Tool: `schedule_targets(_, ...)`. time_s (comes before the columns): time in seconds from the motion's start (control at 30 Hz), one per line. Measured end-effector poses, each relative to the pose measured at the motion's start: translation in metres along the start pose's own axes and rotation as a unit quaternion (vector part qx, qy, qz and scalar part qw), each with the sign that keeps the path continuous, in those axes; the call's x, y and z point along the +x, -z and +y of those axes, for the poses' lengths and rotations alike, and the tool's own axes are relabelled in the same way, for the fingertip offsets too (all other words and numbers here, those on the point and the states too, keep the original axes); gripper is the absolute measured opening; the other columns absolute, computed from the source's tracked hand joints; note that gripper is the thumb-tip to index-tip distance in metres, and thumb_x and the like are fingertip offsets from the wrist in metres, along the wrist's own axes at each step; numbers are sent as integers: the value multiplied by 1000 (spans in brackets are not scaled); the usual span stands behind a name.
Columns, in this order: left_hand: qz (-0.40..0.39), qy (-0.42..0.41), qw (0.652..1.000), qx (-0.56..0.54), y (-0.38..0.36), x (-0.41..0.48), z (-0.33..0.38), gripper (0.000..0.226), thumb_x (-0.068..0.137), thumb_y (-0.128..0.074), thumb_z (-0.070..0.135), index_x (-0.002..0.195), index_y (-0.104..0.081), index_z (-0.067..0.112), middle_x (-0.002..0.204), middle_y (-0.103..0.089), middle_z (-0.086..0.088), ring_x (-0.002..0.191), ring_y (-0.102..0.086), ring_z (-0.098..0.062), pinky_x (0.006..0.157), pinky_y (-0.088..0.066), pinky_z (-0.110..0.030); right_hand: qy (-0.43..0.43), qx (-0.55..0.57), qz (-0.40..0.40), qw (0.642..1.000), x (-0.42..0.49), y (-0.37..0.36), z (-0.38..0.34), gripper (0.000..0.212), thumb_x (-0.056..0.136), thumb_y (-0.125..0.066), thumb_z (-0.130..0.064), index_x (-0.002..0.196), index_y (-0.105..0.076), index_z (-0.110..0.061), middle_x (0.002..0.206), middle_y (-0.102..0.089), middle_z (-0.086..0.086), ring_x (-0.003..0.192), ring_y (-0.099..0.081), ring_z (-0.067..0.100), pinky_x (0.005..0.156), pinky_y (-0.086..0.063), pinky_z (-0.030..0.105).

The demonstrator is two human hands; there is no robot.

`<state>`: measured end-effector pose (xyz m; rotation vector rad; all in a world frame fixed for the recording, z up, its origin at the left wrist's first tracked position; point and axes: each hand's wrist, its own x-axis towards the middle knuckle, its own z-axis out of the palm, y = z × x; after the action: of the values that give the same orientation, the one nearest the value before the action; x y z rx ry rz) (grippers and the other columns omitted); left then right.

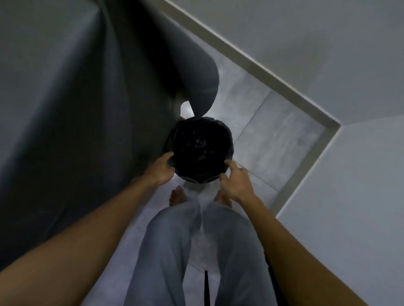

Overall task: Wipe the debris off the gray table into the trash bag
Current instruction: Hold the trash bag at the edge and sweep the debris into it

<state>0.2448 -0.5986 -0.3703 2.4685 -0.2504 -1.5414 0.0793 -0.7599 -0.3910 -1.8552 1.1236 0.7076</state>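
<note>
A black trash bag (200, 150) lines a round bin on the floor, straight ahead of my feet, its mouth open and dark inside. My left hand (162, 168) grips the bag's rim on the left side. On the rim's right side, my right hand (235, 180) has its fingers pinching the plastic edge. A gray cloth (60, 102) hangs down over the table on the left and reaches nearly to the bin. The table top and any debris are out of view.
Gray tiled floor (272, 141) runs to a wall corner with a pale baseboard (330, 132) on the right. White walls close the space on the right. My legs in gray trousers and bare feet stand just behind the bin.
</note>
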Motion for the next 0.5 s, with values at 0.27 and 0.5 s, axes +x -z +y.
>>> schedule_targets(0.27,1,35,999,-2,-50,104,-38,68,100,-46,21,156,-12,35,159,-28,-12,137,-39,-37,112,-37,-42,-17,-93,44,995,127,-54,37,50,97,-41,-40,145,-25,-40,130,-41,21,112,-49,41,94,-47,50)
schedule_targets(0.5,-12,78,996,-46,-72,145,-44,76,99,-51,20,157,-2,33,161,-22,-12,143,-30,-36,116,-31,-46,-15,3,2,1000,161,-61,55,69,88,-50,-6,151,-31,-25,139,-54,19,119,-54,41,103,-44,41)
